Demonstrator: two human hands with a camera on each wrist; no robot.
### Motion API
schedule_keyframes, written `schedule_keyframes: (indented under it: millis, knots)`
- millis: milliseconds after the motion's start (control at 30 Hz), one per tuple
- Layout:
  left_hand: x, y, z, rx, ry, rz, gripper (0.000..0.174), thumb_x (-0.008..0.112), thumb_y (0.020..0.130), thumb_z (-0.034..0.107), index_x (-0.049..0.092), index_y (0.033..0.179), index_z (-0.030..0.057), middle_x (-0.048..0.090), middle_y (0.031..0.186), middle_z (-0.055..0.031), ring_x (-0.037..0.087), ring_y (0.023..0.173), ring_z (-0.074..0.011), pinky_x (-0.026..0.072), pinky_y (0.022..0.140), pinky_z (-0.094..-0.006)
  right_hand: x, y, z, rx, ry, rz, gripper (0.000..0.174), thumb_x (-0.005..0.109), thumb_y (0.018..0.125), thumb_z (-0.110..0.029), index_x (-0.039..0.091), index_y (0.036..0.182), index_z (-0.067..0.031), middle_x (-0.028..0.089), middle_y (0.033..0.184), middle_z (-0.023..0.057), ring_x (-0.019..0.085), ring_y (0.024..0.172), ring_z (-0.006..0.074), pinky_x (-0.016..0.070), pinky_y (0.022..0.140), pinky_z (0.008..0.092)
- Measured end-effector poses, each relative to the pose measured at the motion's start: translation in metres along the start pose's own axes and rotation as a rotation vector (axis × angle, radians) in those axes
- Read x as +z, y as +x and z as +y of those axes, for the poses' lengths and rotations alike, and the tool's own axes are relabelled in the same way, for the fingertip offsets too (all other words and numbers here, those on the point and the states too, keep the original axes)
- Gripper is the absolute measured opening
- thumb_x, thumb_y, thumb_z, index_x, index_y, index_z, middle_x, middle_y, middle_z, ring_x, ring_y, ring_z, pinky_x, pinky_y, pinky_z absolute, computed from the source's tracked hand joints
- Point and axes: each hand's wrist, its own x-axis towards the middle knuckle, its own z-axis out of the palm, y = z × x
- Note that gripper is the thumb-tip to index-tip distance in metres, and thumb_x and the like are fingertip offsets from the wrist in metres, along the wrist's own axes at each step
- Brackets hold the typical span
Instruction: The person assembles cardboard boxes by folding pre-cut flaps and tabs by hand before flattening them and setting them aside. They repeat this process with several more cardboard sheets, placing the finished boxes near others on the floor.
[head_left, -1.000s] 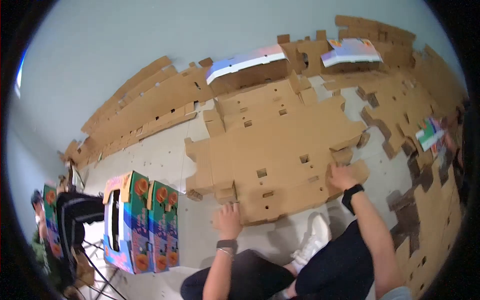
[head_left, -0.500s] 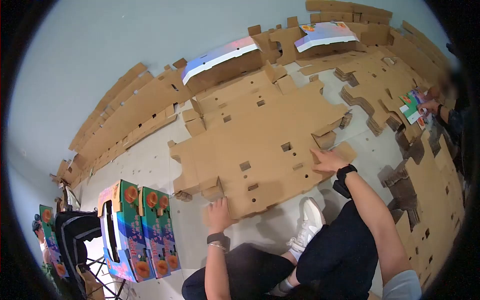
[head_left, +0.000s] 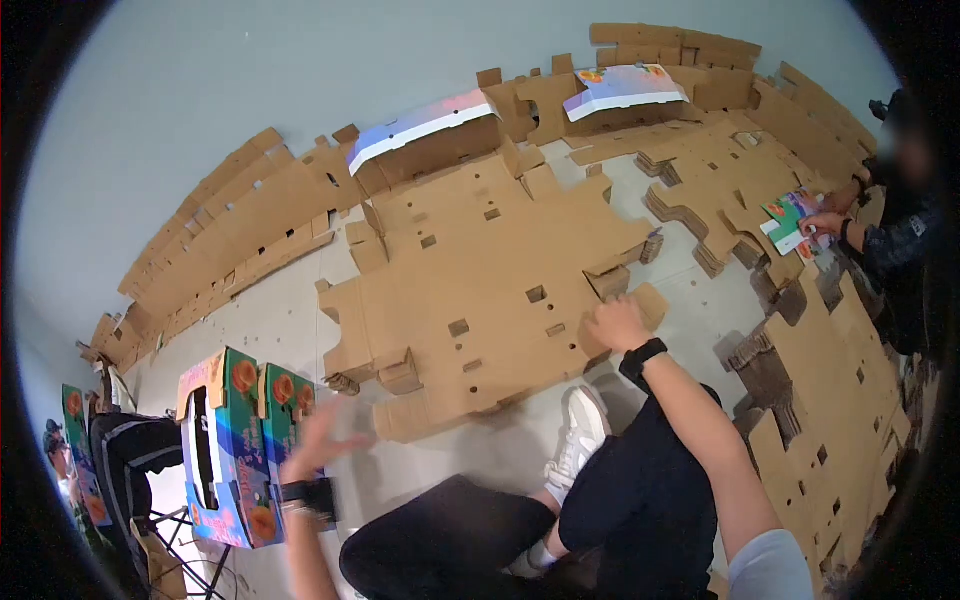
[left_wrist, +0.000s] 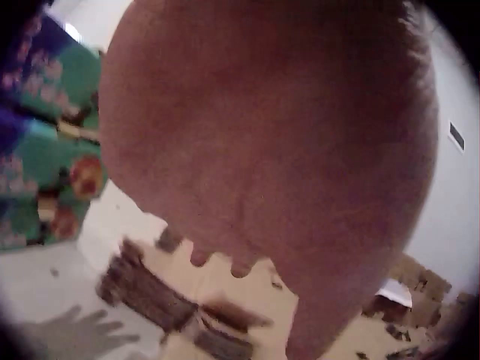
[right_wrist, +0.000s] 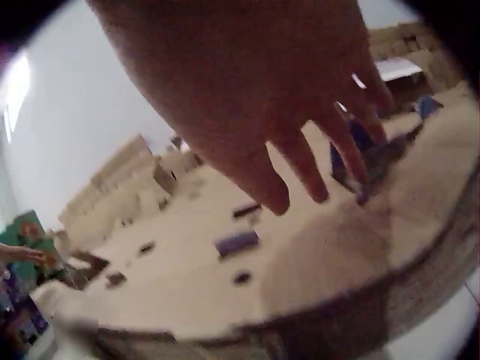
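A large stack of flat die-cut cardboard sheets point(head_left: 500, 270), plain brown side up with slots and holes, lies on the floor before me. My right hand point(head_left: 618, 325) is at its near right corner, with spread fingers point(right_wrist: 307, 172) over the top sheet in the right wrist view. My left hand point(head_left: 322, 440), blurred, is off the stack to the left, its thumb and fingers apart and nothing in it. It overlaps the nearest of the folded fruit-printed boxes point(head_left: 240, 450), which stand upright at my left.
Another cardboard stack point(head_left: 830, 420) lies at the right. A person point(head_left: 900, 230) there handles a printed carton piece point(head_left: 785, 225). Cardboard strips point(head_left: 230, 220) and two printed panels point(head_left: 425, 125) lean along the wall. A black-clothed chair point(head_left: 125, 450) stands far left; my shoe point(head_left: 580, 430) is near the stack.
My left hand has come off the stack's near left corner and swung left toward the printed boxes. My right hand stays at the right corner. The head view has turned right.
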Motion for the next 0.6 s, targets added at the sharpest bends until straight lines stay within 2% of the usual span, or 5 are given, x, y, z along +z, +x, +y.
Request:
schedule_keyframes:
  millis: [67,200,267,400,600]
  knots:
    - [-0.097,-0.045,-0.008,-0.284,0.191,0.130,0.056,0.074,0.076,0.021,0.054,0.123,0.0017,0.057,0.116,-0.0210,0.051,0.109,-0.0407,0.0386,0.094,-0.0514,-0.033,-0.022,0.005,-0.057,0.425,0.142,0.034,0.055,0.087,-0.036,0.071,0.098,-0.0083,0.065,0.105,0.0234,0.059,0.105,0.0375,0.0427,0.092,0.0507]
    - [-0.124,-0.175,-0.090,-0.941,0.302,0.539,0.045,0.049,0.095,0.033,0.054,0.120,-0.0042,0.059,0.108,-0.0238,0.051,0.108,-0.0402,0.0381,0.095,-0.0455,-0.038,-0.057,-0.020,-0.342,0.472,-0.098,0.040,0.056,0.089,-0.034,0.062,0.114,-0.0035,0.063,0.111,0.0195,0.060,0.104,0.0344,0.0472,0.088,0.0434]
    - [-0.066,-0.248,-0.172,-0.892,0.367,0.376,0.048,0.039,0.099,0.041,0.057,0.107,-0.0031,0.060,0.103,-0.0206,0.054,0.098,-0.0387,0.0379,0.086,-0.0459,-0.060,-0.112,-0.048,-0.695,0.802,0.016,0.044,0.055,0.092,-0.035,0.056,0.124,-0.0048,0.062,0.114,0.0199,0.058,0.106,0.0362,0.0471,0.090,0.0424]
    - [-0.063,-0.234,-0.132,-0.914,0.281,0.601,0.048,0.039,0.099,0.039,0.060,0.087,-0.0034,0.061,0.081,-0.0231,0.056,0.078,-0.0422,0.0404,0.077,-0.0460,-0.030,-0.172,-0.092,-1.066,0.593,-0.560,0.048,0.051,0.095,-0.041,0.054,0.128,-0.0066,0.057,0.124,0.0173,0.055,0.113,0.0339,0.0443,0.095,0.0396]
    - [-0.077,-0.191,-0.040,-0.964,0.210,0.577,0.050,0.048,0.093,0.040,0.068,0.090,-0.0066,0.065,0.085,-0.0285,0.062,0.084,-0.0430,0.0454,0.078,-0.0487,-0.037,-0.199,-0.098,-1.009,0.512,-0.482,0.053,0.045,0.096,-0.045,0.050,0.133,-0.0072,0.058,0.123,0.0169,0.054,0.114,0.0332,0.0415,0.098,0.0405]
